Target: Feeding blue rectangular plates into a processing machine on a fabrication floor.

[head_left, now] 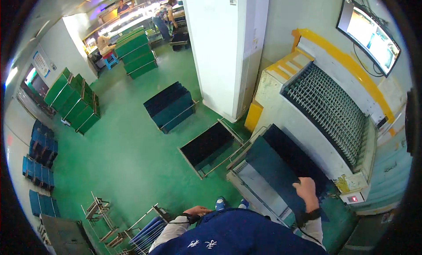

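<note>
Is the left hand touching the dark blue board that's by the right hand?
Apart. The head view shows green floor and the shoes between the left hand and the dark blue board.

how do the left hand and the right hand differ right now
The right hand is curled at the edge of a dark sheet, while the left hand shows nothing clearly held.
The right hand is farther out from the blue apron; the left hand is close by it.
Both are bare, and both come out of pale sleeves with dark cuffs.
</note>
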Motion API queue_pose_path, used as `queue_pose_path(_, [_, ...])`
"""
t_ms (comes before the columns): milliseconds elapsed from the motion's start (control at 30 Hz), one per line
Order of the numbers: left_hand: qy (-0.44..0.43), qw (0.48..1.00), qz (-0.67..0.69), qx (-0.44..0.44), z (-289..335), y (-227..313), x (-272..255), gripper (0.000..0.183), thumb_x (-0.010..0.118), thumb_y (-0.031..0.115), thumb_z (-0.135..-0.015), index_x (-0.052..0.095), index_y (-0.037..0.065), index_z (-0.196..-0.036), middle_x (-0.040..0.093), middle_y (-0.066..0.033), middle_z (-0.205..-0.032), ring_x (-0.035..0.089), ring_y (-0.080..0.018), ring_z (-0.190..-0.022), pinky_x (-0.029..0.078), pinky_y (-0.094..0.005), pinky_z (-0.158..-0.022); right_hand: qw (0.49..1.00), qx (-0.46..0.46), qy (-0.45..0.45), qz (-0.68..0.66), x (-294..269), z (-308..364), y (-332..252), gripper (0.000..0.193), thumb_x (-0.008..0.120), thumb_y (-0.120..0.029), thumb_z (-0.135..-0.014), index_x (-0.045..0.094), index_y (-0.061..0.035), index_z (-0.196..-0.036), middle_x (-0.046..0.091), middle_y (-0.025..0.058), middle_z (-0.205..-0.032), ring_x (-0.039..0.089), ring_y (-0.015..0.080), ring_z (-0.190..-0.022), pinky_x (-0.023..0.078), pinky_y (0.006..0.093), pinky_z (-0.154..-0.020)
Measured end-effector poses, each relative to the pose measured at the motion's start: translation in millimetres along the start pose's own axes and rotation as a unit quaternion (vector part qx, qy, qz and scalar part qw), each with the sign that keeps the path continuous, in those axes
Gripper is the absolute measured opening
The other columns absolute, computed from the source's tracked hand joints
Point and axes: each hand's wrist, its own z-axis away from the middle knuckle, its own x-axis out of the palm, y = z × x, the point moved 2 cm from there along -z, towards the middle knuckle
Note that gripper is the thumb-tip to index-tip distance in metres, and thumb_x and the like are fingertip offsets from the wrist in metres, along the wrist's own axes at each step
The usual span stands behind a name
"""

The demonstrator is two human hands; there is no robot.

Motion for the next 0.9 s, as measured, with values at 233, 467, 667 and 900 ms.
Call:
queue_pose_path(233, [-0.157,0.939,-0.266,0.155,-4,88,10,0.052,0.050,0.048,-0.091,0.055,0.014,-0.129,0.062,-0.0099,-0.112,0.057,-0.0270,-0.098,0.043,-0.0368,-0.086,0.965,0.057,0.181,-0.180,-62,37,94,0.031,0.073,-0.020,-0.067,0.063,0.0040,-0.083,0.064,0.0155,-0.077,0.061,0.0258,-0.066,0.046,0.0384,-0.061])
queue_pose_path(467, [-0.074,0.948,-0.299,-0.078,-5,142,32,0.055,0.049,0.051,-0.091,0.056,0.010,-0.127,0.062,-0.0129,-0.113,0.059,-0.0257,-0.093,0.045,-0.0373,-0.084,0.764,0.178,0.301,-0.542,-90,45,182,0.036,0.073,-0.022,-0.077,0.062,0.0027,-0.101,0.065,0.0073,-0.093,0.061,0.0198,-0.081,0.047,0.0322,-0.076])
queue_pose_path(667, [-0.036,0.964,-0.262,0.017,16,187,62,0.033,0.058,0.029,-0.092,0.064,0.007,-0.115,0.064,-0.0053,-0.111,0.059,-0.0182,-0.094,0.047,-0.0311,-0.080,0.711,0.021,0.335,-0.618,-72,-4,251,0.028,0.065,-0.011,-0.081,0.059,-0.0042,-0.108,0.061,0.0082,-0.104,0.058,0.0243,-0.093,0.044,0.0364,-0.087])
queue_pose_path(900, [-0.014,0.995,-0.037,-0.089,21,170,61,0.038,0.060,0.027,-0.091,0.060,0.000,-0.118,0.062,-0.0067,-0.115,0.058,-0.0169,-0.098,0.046,-0.0305,-0.085,0.438,0.031,0.216,-0.872,-71,-120,242,0.021,0.063,-0.003,-0.082,0.055,-0.0088,-0.101,0.058,0.0057,-0.100,0.055,0.0232,-0.096,0.044,0.0402,-0.090])
